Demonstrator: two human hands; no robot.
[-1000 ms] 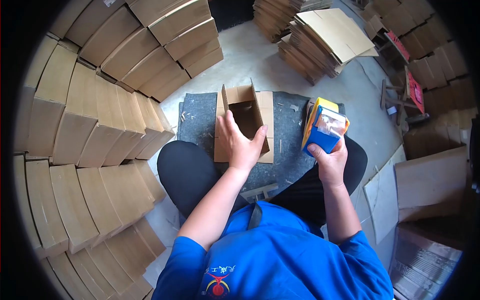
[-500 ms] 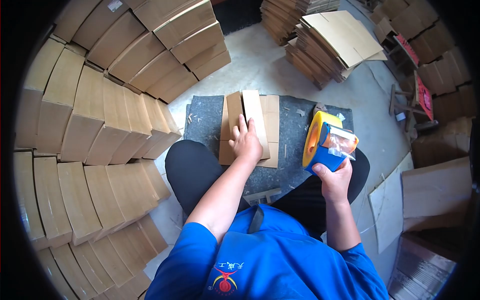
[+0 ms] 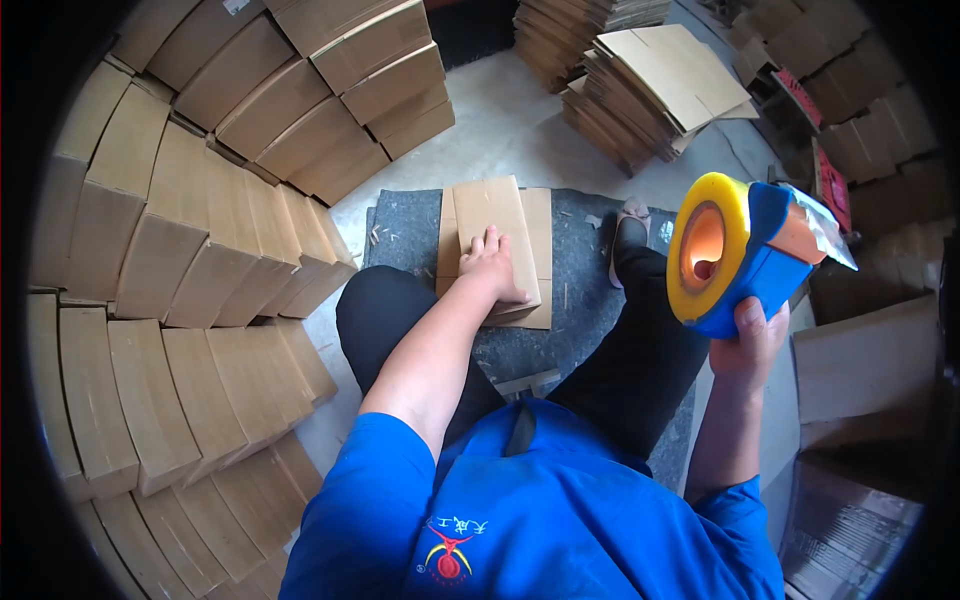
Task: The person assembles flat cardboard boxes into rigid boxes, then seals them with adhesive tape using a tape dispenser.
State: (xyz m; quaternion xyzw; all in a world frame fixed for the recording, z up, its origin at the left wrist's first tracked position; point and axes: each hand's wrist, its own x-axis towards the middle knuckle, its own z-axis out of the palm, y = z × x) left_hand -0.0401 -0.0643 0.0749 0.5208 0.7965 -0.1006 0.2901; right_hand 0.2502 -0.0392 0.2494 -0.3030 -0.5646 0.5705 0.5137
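Observation:
A small cardboard box [image 3: 492, 205] stands on a flat piece of cardboard [image 3: 540, 270], its top flaps folded down. My left hand [image 3: 489, 268] lies on top of the box toward its near right side, fingers spread and resting flat. Out to the right and raised, my right hand [image 3: 752, 335] is closed around a blue tape dispenser [image 3: 775, 265]. It carries a large yellow-edged roll of tape [image 3: 735, 205], and a loose strip of clear tape [image 3: 828, 230] hangs off its far end. Part of my right hand is hidden behind the dispenser.
A dark mat [image 3: 400, 225] lies under the cardboard. Stacked cardboard boxes [image 3: 180, 250] wall off the left side. Flattened cartons [image 3: 680, 75] are piled at the back. My legs [image 3: 640, 340] flank the mat, and more cardboard [image 3: 865, 360] leans at the right.
The box's top flaps, parted before, now lie shut under my left hand. My right hand has lifted the tape dispenser up and to the right. My right leg has stretched forward, its foot showing.

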